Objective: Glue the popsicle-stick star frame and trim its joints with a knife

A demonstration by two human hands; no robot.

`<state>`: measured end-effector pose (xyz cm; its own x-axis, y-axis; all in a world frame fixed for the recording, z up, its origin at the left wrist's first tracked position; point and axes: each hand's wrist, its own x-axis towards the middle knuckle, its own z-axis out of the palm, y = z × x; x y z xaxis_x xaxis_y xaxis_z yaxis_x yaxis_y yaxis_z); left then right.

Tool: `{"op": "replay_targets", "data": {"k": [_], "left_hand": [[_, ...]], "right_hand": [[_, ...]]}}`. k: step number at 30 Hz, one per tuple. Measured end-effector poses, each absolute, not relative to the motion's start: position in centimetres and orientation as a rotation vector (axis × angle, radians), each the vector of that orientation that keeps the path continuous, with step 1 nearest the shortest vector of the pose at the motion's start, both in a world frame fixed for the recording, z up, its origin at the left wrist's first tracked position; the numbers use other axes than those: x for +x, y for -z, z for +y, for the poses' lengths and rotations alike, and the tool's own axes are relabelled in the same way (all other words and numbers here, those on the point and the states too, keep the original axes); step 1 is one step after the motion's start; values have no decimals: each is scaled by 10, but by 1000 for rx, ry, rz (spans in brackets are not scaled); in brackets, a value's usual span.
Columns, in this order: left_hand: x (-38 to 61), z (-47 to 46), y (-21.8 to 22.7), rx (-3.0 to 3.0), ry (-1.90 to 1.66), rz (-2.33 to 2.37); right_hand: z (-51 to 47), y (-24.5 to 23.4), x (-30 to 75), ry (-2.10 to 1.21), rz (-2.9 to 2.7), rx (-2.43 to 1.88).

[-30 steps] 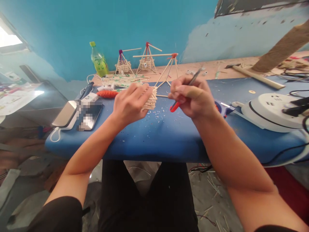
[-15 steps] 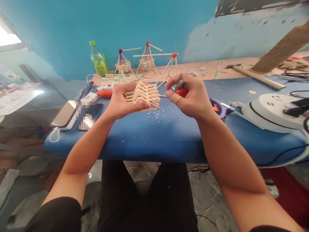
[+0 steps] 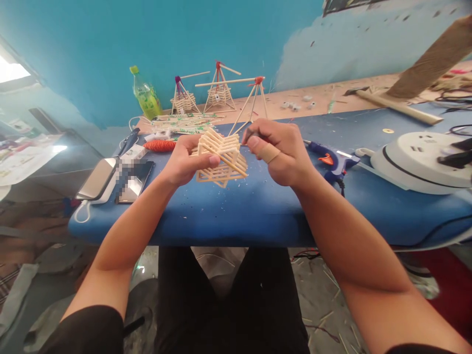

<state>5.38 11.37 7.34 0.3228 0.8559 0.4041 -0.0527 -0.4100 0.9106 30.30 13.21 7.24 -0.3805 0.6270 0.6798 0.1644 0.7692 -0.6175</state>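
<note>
My left hand (image 3: 190, 160) is closed around a small frame of stacked wooden sticks (image 3: 223, 157), thumb across its near side, holding it above the blue tabletop (image 3: 228, 216). The frame is tilted, its layered sticks and open side facing me. Close to its right side is my right hand (image 3: 278, 150), fingers bent and pinched on a small dark grey object (image 3: 250, 135); most of it is hidden by the fingers, so its kind is unclear. Behind the hands stands a stick tripod (image 3: 259, 81) bound at the top with red string.
Two more tripods with stick stacks (image 3: 219, 93) stand by the wall beside a green bottle (image 3: 145, 93). Orange cord (image 3: 159, 146) and phones (image 3: 136, 182) lie left. On the right are a blue glue gun (image 3: 335, 164), a white power strip (image 3: 424, 160) and a hammer (image 3: 400, 105).
The stick frame has turned in my left hand, showing more of its open side. My right hand has moved left and closer to it, its fingers closing in; the red part seen in it is now hidden.
</note>
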Motion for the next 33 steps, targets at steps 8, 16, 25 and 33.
{"op": "replay_targets", "data": {"k": [8, 16, 25, 33], "left_hand": [[54, 114, -68, 1733, -1245, 911], [49, 123, -62, 1690, -1362, 718], [49, 119, -69, 1752, -1442, 730], [50, 121, -71, 1679, -1480, 788]], "right_hand": [[132, -76, 303, -803, -1996, -641], [144, -71, 312, -970, -1780, -618], [142, -70, 315, -884, -1843, -601], [147, -67, 312, -891, -1810, -666]]}}
